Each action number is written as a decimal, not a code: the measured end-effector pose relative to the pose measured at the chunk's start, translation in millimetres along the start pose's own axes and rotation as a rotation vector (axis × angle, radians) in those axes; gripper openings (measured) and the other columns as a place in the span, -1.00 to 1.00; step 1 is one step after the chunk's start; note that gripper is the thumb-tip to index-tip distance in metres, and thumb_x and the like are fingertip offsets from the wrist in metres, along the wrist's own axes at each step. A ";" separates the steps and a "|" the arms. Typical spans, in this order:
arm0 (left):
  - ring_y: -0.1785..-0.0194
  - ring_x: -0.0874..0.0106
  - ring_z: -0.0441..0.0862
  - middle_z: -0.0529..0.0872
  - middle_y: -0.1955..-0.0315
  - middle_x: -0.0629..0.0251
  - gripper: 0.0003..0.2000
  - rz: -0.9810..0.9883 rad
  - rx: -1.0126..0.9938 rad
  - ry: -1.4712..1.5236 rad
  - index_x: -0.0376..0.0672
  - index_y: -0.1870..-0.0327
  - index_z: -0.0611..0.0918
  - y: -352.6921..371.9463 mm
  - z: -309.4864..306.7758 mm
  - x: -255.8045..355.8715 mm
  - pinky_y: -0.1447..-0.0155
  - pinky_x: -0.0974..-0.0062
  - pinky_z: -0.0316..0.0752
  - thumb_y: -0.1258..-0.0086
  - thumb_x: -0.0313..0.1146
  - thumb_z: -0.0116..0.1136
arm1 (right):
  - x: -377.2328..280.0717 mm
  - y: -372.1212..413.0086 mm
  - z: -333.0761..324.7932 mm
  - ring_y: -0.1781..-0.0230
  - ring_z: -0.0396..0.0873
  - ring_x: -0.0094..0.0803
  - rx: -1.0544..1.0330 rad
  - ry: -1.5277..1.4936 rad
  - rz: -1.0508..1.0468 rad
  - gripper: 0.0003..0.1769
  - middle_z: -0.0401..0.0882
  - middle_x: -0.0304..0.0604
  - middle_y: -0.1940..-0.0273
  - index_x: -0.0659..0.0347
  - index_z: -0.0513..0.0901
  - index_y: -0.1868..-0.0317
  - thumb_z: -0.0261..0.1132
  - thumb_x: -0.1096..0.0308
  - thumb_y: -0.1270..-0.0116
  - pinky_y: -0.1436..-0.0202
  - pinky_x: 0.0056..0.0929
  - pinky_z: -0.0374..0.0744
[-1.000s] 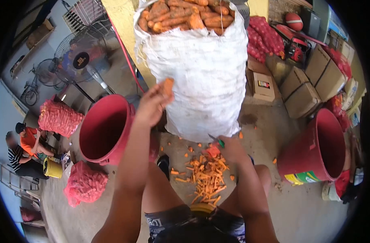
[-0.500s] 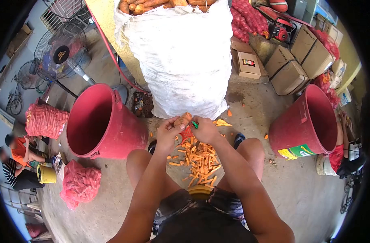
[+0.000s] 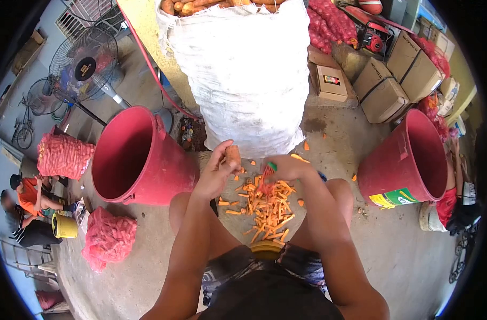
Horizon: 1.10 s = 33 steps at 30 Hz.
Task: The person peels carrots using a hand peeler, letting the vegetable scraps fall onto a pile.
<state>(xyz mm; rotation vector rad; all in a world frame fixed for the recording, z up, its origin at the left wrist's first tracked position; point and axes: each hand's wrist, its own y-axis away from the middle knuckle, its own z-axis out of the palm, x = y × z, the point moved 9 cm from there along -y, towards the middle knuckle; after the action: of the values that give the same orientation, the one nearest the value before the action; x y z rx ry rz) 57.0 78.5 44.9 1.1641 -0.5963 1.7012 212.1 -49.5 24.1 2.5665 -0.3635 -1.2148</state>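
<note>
Right hand (image 3: 290,168) shifted right, fingers clamped on green handle (image 3: 272,166); left hand (image 3: 215,178) pinches carrot piece (image 3: 233,154), likely steadying it.

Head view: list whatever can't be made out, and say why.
All in the head view:
Carrots in the white sack: cut off by the top edge.
Green handle in the right hand: partly hidden by it, and blurred.
Red piece beside it: too blurred to name.
Carrot piece in the left hand: partly covered by it.
Bottom of the left red bucket: lost in shadow.
Fan label: too small to read.
</note>
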 end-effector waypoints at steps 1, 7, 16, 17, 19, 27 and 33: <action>-0.22 0.38 0.60 0.42 -0.37 0.24 -0.19 -0.006 -0.004 -0.001 -0.01 -0.62 0.27 2.7 4.2 0.3 -0.34 0.28 0.58 -0.39 -0.53 0.45 | -4.1 5.0 -8.1 0.02 0.75 -0.12 0.003 -0.006 0.005 -0.39 0.78 0.03 0.02 0.25 0.64 -0.19 0.60 0.15 -0.19 -0.11 -0.18 0.65; -0.26 0.41 0.60 0.53 -0.24 0.28 -0.15 -0.111 -0.044 -0.218 -0.14 -0.58 0.32 8.9 23.3 -9.4 -0.36 0.36 0.59 -0.24 -0.70 0.46 | -15.0 19.1 -45.0 0.25 0.66 -0.52 0.293 -0.563 -0.111 -0.48 0.69 -0.21 0.18 0.14 0.55 -0.13 0.66 0.38 -0.27 0.34 -0.44 0.60; -0.25 0.43 0.62 0.62 -0.20 0.21 -0.28 0.062 -0.061 -0.148 -0.34 -0.40 0.46 2.8 23.0 -17.1 -0.37 0.40 0.58 -0.18 -0.64 0.56 | -12.3 5.5 -32.7 -0.01 0.58 -0.53 0.258 -0.663 -0.167 -0.48 0.65 -0.33 0.06 0.10 0.58 -0.14 0.66 0.36 -0.27 -0.17 -0.43 0.57; -0.24 0.43 0.63 0.63 -0.20 0.20 -0.28 0.065 -0.057 -0.129 -0.34 -0.39 0.47 3.6 23.6 -18.2 -0.37 0.39 0.59 -0.17 -0.65 0.57 | -13.0 6.0 -32.8 -0.01 0.58 -0.53 0.260 -0.664 -0.164 -0.48 0.65 -0.33 0.06 0.10 0.58 -0.14 0.66 0.36 -0.27 -0.17 -0.43 0.57; -0.22 0.42 0.64 0.63 -0.19 0.20 -0.28 0.066 -0.054 -0.109 -0.33 -0.38 0.48 4.7 25.0 -18.8 -0.37 0.38 0.59 -0.15 -0.66 0.57 | -13.8 6.5 -32.5 -0.01 0.58 -0.55 0.248 -0.675 -0.167 -0.51 0.65 -0.34 0.05 0.11 0.58 -0.12 0.66 0.41 -0.27 -0.16 -0.45 0.57; -0.32 0.36 0.63 0.64 -0.22 0.16 -0.31 0.085 -0.208 0.100 -0.28 -0.34 0.51 16.0 33.9 -13.4 -0.42 0.25 0.57 -0.13 -0.61 0.59 | 26.8 -5.9 -47.9 0.12 0.59 -0.60 0.394 -0.766 -0.145 -0.55 0.66 -0.36 0.15 0.11 0.61 -0.06 0.66 0.42 -0.26 0.04 -0.50 0.59; -0.34 0.33 0.62 0.64 -0.25 0.16 -0.32 0.106 -0.042 0.179 -0.30 -0.32 0.53 4.2 23.5 -19.1 -0.48 0.24 0.53 -0.13 -0.58 0.61 | -15.4 2.5 -37.0 0.20 0.57 -0.63 0.334 -0.782 -0.227 -0.55 0.67 -0.39 0.19 0.05 0.60 -0.04 0.67 0.37 -0.26 0.28 -0.54 0.56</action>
<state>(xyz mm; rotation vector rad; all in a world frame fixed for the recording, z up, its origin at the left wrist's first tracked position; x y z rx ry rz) 65.1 49.8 38.3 0.9527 -0.5887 1.8512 231.2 -41.4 58.5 2.3038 -0.4622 -2.4088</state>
